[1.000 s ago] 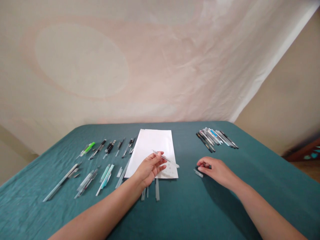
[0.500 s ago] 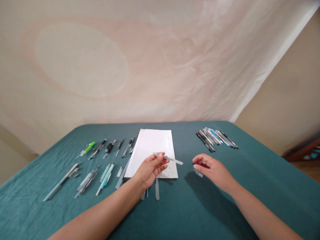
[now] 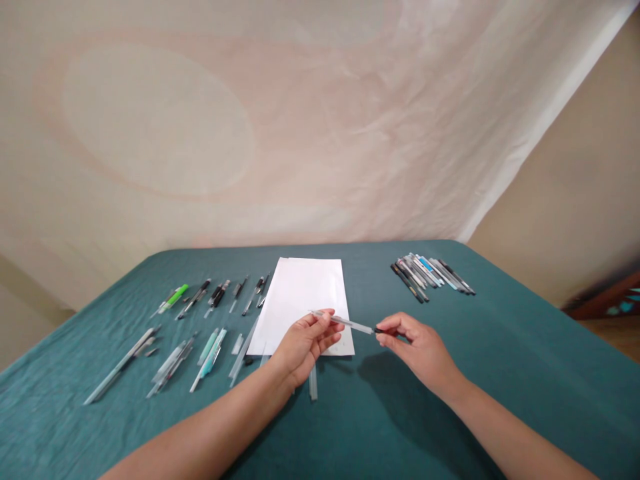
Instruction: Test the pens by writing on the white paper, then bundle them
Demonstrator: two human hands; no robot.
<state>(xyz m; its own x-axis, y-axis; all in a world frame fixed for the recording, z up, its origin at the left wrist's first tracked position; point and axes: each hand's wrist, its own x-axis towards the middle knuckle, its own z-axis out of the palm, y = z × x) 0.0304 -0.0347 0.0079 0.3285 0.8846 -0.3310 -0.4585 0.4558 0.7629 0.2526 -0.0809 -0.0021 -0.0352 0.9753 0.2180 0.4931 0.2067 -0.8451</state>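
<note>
At the left of the frame I see loose pens (image 3: 200, 313) in rows on the teal worktop (image 3: 450, 413). At centre lies a white paper sheet (image 3: 300, 293). Just below it my left hand (image 3: 303, 343) pinches a clear pen tube (image 3: 345, 323) near its left end, above the sheet's lower edge. The tube's long axis runs almost level across the frame, dipping slightly rightward, its free end pointing right. There my right hand (image 3: 417, 347) meets it, fingertips closed on a small dark piece (image 3: 379, 330) at the tube's tip. A pen bundle (image 3: 433, 275) lies at upper right, well apart.
</note>
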